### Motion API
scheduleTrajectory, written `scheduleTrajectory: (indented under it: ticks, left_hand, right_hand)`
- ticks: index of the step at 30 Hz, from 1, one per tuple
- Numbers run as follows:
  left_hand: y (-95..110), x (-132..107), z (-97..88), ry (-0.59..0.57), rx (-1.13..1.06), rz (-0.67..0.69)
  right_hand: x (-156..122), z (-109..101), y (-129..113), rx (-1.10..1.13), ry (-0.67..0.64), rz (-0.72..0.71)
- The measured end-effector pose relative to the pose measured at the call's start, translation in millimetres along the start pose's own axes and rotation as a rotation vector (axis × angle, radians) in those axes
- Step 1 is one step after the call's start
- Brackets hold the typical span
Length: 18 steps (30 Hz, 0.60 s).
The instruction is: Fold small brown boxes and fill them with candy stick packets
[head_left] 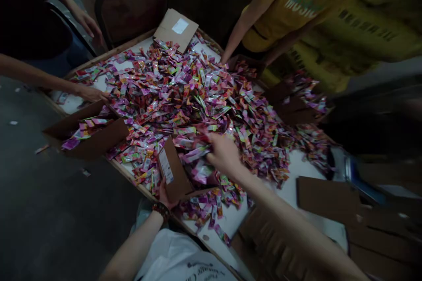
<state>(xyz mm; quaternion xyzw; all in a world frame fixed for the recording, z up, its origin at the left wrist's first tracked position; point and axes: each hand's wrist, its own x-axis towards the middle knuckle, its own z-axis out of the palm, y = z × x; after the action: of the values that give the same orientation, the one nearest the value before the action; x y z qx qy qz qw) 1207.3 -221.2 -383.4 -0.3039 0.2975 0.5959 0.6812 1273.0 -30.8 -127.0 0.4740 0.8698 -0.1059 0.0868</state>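
Note:
A small cardboard box [175, 173] with a white label stands tilted at the near edge of the table. My left hand [167, 195] grips its near left side. Inside and over the box's opening lie shiny pink and purple packets [201, 171]. My right hand [224, 154] is over the box's right side, its closed fingers at a few of these small packets. Motion blurs those fingers, and their tips are partly hidden. Beyond both hands spreads a large heap of the same packets [184, 83], pink, purple and orange with some green.
A co-worker's hand [94, 93] at left reaches by another cardboard box [95, 138] with packets. Across the table, a person in a yellow shirt [283, 4] has a hand at the heap. Flat cardboard [176, 30] lies at the back; more boxes [326, 197] are at right.

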Motion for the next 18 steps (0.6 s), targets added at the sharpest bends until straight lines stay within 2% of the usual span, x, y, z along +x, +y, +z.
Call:
scheduleTrajectory:
  ticks: [3,5,6,8,10,11,13,15,18]
  left_hand:
    - [7,1,-1.4,0.015,0.002,0.009]
    - [9,0,-2.0,0.007,-0.007,-0.001]
    - [9,-1,-1.9,0.005,-0.015,-0.006]
    - [10,-1,-1.0,0.005,-0.039,-0.008]
    - [10,-2,0.2,0.013,-0.057,-0.016]
    - [10,-2,0.7,0.018,-0.062,-0.02]
    - [10,-3,1.1,0.025,-0.06,-0.026]
    - [13,-3,0.5,0.027,-0.051,-0.025]
    - [20,-3,-2.6,-0.016,-0.028,-0.054]
  right_hand:
    - [17,41,-18,0.005,-0.275,-0.002]
    - [22,51,-17,0.179,-0.4,-0.053]
    - [21,50,-14,0.29,-0.42,-0.09]
    - [13,46,-8,0.421,-0.347,-0.153]
    - [3,46,-8,0.318,-0.235,-0.172]
    - [-1,50,-11,0.213,-0.234,-0.162]
    - [-3,65,-18,0.046,-0.341,-0.146]
    - [0,81,-25,0.013,-0.453,-0.146]
    - [6,84,-24,0.125,-0.437,-0.195]
